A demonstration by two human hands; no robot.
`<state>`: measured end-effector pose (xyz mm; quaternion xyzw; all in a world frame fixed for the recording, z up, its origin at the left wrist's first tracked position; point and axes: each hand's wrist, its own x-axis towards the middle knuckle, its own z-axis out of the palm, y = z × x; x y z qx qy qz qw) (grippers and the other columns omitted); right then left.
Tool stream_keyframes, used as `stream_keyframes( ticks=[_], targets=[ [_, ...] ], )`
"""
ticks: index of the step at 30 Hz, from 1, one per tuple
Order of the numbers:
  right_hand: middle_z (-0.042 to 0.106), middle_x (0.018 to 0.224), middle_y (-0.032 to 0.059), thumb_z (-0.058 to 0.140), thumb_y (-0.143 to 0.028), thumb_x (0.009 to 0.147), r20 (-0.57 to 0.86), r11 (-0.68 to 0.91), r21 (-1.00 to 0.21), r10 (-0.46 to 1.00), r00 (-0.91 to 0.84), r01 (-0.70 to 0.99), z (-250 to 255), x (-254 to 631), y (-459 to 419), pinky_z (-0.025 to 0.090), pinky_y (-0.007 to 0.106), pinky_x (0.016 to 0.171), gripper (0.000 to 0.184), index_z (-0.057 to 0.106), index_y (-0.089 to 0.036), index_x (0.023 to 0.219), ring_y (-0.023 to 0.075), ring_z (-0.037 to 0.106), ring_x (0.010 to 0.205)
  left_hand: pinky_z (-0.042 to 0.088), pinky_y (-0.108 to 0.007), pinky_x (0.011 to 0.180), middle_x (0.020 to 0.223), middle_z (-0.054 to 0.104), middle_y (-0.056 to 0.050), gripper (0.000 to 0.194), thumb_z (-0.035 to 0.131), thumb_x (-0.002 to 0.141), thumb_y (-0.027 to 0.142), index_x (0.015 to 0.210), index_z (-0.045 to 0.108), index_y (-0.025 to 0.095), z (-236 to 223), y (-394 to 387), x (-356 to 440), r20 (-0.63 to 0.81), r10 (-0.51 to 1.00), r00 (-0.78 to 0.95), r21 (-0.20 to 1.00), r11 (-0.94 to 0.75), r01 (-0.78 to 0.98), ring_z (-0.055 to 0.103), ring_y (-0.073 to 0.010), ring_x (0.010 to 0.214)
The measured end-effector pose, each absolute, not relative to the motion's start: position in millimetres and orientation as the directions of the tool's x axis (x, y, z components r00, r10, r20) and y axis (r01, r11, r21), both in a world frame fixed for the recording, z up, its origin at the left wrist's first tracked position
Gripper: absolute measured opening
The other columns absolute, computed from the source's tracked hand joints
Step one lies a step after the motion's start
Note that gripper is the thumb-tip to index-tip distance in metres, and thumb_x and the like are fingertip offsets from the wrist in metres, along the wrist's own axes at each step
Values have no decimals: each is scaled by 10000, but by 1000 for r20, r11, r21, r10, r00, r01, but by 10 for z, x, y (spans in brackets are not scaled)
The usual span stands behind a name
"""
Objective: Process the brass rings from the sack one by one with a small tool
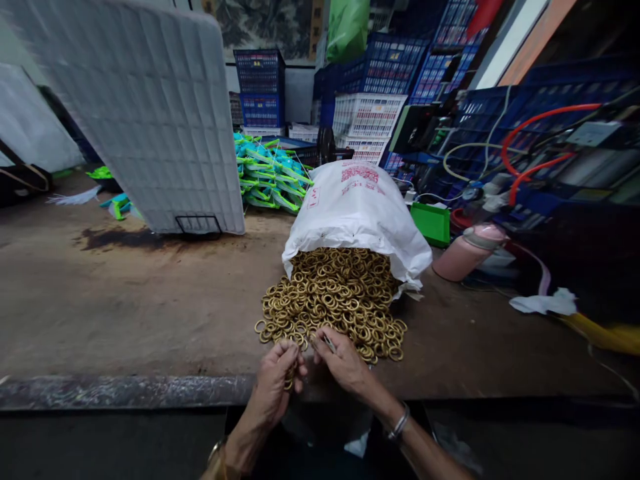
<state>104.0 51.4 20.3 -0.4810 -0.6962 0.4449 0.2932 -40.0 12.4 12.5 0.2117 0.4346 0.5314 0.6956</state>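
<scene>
A heap of brass-coloured metal rings point(333, 300) spills from the mouth of a white woven sack point(357, 207) that lies on its side on the table. At the front of the heap, my left hand point(280, 373) is closed with several of these rings inside its curled fingers. My right hand point(343, 357) is just beside it, thumb and fingers pinched together. A thin, pale, metal-looking sliver shows between the right fingers; its kind is too small to tell. Both sets of fingertips are close together, a small gap apart.
A tall white quilted panel point(175, 120) stands in a black wire stand point(197, 225) at left. Behind are a green-and-blue pile point(270, 175) and stacked crates point(370, 115). A pink bottle point(470, 252) and green tray point(431, 223) are at right. The table edge point(125, 392) runs in front.
</scene>
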Motion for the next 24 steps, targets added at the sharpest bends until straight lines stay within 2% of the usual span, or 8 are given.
stream_keyframes(
  ticks=[4,9,13,15,19,24],
  targets=[
    [509,601,-41,392,-451,850,-61,99,-941,891,-451,322,246,1076,435,345,198,569,340,499,-169,692,87,450,577,334,-147,347,561,548,32,353,626,683,418,904,528,159,153,122,-334,-317,949,0,890,297,-346,458,-74,431],
    [484,539,-44,396,-495,826,-159,-52,-965,895,-417,258,220,1053,390,319,189,488,384,475,-171,636,68,392,476,314,-156,376,464,514,46,229,610,699,379,682,560,156,185,94,-278,-267,963,-19,938,255,-236,408,-57,380],
    [389,447,-73,381,-500,815,-261,-197,-955,914,-310,224,163,1010,375,247,188,407,386,441,-186,598,55,285,384,352,-166,450,562,568,23,161,607,711,314,672,583,160,173,69,-257,-142,988,-67,977,129,-171,464,-70,464],
    [383,454,-74,398,-457,813,-234,-173,-961,925,-299,217,154,1000,375,260,186,420,350,443,-184,597,57,298,400,339,-163,436,564,559,27,159,609,709,313,679,572,161,172,57,-254,-147,987,-67,980,136,-147,443,-63,449],
    [433,541,-59,448,-366,782,-136,-51,-950,956,-260,309,189,1011,379,317,193,507,249,459,-178,620,74,376,505,273,-154,357,490,469,67,233,583,718,399,727,528,173,164,35,-255,-296,955,30,938,296,-179,349,-43,357],
    [441,571,-53,440,-327,787,-74,56,-890,962,-264,453,247,1035,356,307,203,542,222,473,-175,628,87,389,557,284,-148,362,525,441,64,285,546,740,451,711,488,174,106,12,-259,-315,937,153,906,345,-244,362,-42,383]
  ],
)
